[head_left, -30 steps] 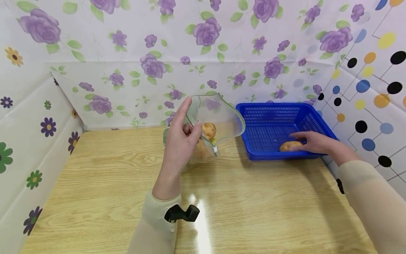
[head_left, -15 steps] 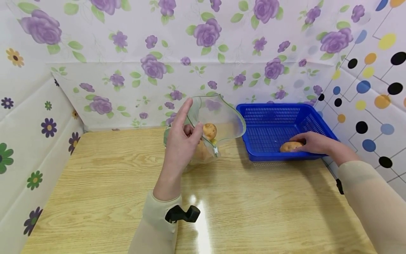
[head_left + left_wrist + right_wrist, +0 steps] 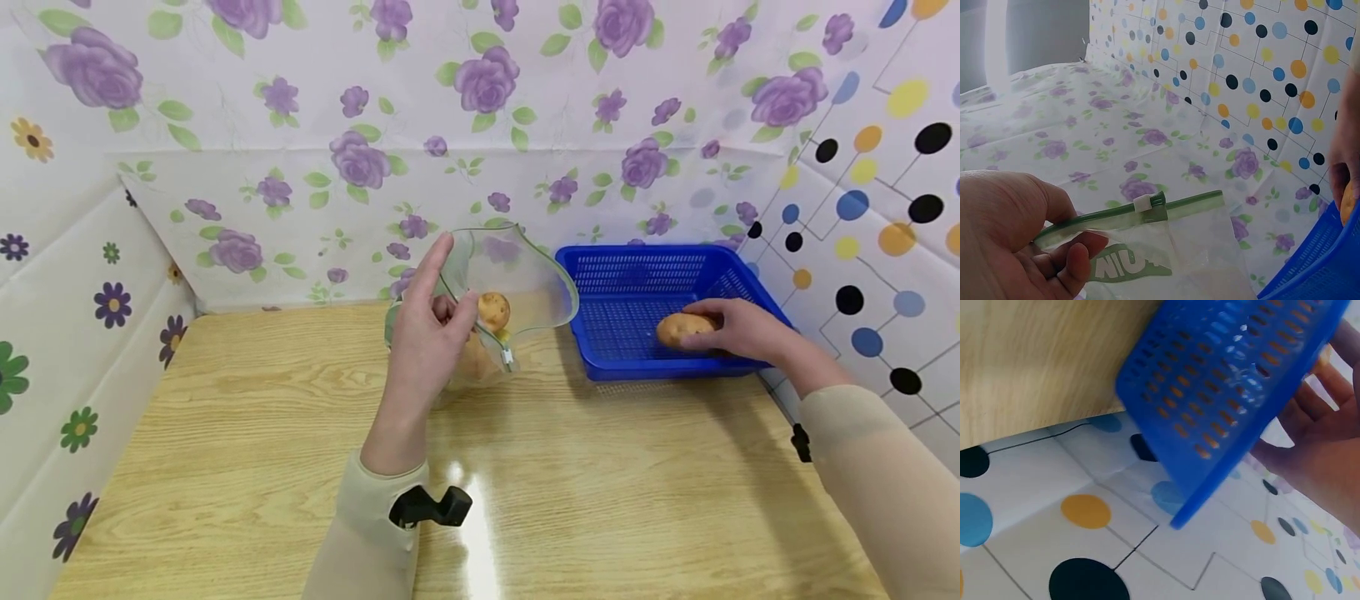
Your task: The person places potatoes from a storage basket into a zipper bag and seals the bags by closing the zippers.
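My left hand (image 3: 431,321) pinches the rim of a clear zip bag (image 3: 525,279) with a green edge, holding its mouth spread wide. A white slider (image 3: 1143,202) sits on the zip in the left wrist view. Inside the bag, a round potato (image 3: 493,311) shows through the mouth, with more potato behind the plastic. At the right, my right hand (image 3: 738,331) grips an oblong potato (image 3: 681,331) over the near right part of a blue plastic basket (image 3: 592,367). In the right wrist view the basket's wall hides most of that potato.
The wooden table (image 3: 300,500) runs out in front of both arms. Floral sheeting (image 3: 300,225) stands behind the bag and basket, and a dotted sheet (image 3: 885,275) closes off the right side, close by the basket.
My right hand has closed its grip on the potato and lifted it slightly up from the basket's near side. The left hand and the bag have stayed in place.
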### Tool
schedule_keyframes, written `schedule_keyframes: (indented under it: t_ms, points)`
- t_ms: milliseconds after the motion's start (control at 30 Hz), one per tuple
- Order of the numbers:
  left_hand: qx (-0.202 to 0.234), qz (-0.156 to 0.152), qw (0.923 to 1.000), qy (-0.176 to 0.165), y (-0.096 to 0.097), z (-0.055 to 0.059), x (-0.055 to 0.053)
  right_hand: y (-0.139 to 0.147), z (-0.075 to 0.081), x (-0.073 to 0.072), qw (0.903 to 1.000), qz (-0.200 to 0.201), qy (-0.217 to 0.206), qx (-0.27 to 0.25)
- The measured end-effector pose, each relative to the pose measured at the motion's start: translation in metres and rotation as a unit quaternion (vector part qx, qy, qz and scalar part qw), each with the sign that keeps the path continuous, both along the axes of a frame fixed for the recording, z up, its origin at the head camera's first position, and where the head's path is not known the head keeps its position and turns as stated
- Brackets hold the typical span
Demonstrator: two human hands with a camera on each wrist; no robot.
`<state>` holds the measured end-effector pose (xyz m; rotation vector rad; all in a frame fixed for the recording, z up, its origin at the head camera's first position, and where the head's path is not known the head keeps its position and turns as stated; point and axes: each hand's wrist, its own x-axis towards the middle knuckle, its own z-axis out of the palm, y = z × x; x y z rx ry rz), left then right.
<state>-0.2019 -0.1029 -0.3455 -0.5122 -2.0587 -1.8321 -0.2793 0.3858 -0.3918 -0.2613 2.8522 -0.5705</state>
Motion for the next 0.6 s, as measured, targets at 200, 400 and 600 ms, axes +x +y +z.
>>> schedule_keyframes:
  t_ms: [200,400,600]
  points:
    - [0.003,-0.003,1.0,-0.004,-0.001,-0.001,0.0,-0.019,0.018,0.006,0.999,-0.027,0.028,-0.02]
    - [0.004,-0.004,1.0,-0.002,-0.001,0.0,0.0,-0.046,0.04,0.017,0.9958,-0.022,0.07,-0.056]
    - [0.006,-0.007,1.0,-0.002,0.001,0.0,0.0,-0.073,0.06,0.03,0.9881,-0.021,0.117,-0.098]
